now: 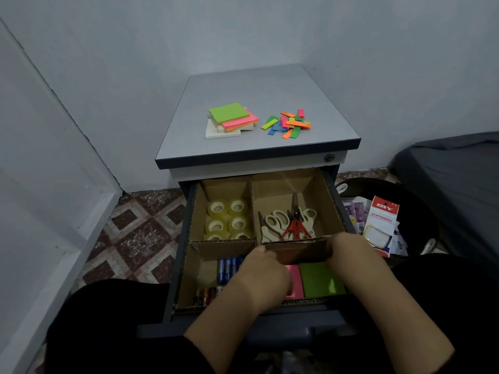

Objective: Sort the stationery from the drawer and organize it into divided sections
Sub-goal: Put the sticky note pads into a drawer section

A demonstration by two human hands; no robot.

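The open drawer holds a cardboard insert split into sections. Tape rolls fill the back left section and scissors lie in the back right one. Batteries sit at the front left. A pink pad and a green pad lie at the front right. My left hand and my right hand grip the two ends of the cardboard divider above those pads; the right hand's fingertips are hidden behind it.
On the cabinet top lie a stack of sticky notes and a heap of coloured page flags. A dark bin with stationery packs stands right of the drawer. Walls close in at the left and behind.
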